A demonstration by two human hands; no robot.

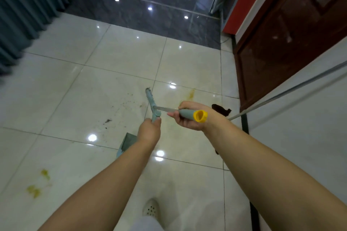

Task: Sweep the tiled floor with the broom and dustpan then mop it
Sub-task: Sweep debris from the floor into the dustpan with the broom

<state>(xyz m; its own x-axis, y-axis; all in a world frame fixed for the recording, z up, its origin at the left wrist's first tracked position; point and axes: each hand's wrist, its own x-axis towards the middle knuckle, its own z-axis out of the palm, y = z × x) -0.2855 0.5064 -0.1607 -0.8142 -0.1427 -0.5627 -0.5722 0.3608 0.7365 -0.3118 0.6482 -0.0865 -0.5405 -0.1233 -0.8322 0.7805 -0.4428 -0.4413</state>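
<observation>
I am looking down at the tiled floor [116,56], with both bare arms reaching forward. The right hand [189,116] is closing around the grey-green grip of the broom [152,104], just below its yellow end cap [201,116]; the thin metal shaft is running left from that grip to the broom head, which is lying across the tile seam with its far end pointing up the frame. The left hand [149,131] is clamping on a grey-green handle right at the near end of the broom head, and I cannot tell for sure whether that handle belongs to the dustpan [127,140], whose teal corner is showing just beside the left wrist. The hands are sitting near each other but apart. Dark dust and crumbs [120,108] are lying scattered on the tile left of the broom head. Yellowish stains [191,94] are marking the floor beyond the right hand and again at lower left. A long metal pole [281,95] is leaning in from the right.
</observation>
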